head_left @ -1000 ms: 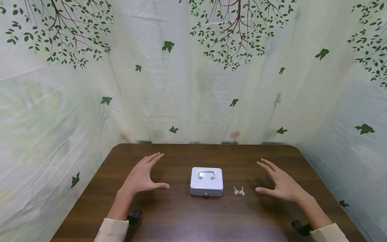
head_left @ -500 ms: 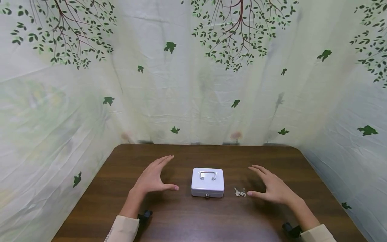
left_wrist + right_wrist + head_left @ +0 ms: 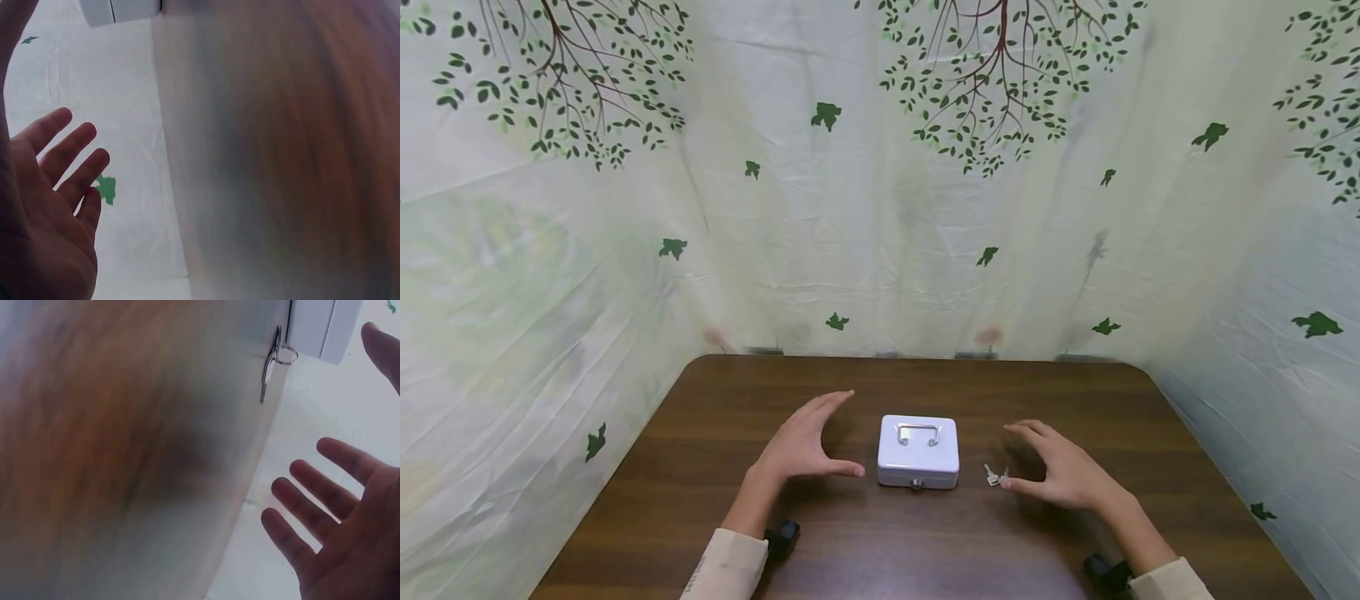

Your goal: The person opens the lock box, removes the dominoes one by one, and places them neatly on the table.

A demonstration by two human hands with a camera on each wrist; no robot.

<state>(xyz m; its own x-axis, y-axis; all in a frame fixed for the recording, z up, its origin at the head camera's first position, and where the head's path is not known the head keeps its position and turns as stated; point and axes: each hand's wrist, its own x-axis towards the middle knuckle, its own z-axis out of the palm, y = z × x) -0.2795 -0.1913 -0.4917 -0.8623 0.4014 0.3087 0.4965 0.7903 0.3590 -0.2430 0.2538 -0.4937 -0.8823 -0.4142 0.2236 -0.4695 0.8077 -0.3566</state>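
Note:
A small white cash box (image 3: 917,452) with a metal handle on its lid and a round lock at its front sits closed mid-table. Just right of it lie two small keys (image 3: 992,476), partly covered by the right thumb in the head view; the right wrist view shows the keys (image 3: 270,372) with a wire ring. My left hand (image 3: 803,446) hovers left of the box, thumb and fingers spread, holding nothing. On the other side, my right hand (image 3: 1063,471) is held over the table beside the keys, its fingers apart and nothing in its grasp.
The brown wooden table (image 3: 880,550) has rounded far corners. Behind and beside it hangs a pale curtain (image 3: 895,208) printed with branches and green leaves. A dark strap with a camera (image 3: 782,537) sits on the left wrist, and another camera (image 3: 1105,573) on the right.
Both hands have moved inward toward the box, the left one rightward and the right one leftward. The right thumb now overlaps the keys in the head view. Box and keys stay put.

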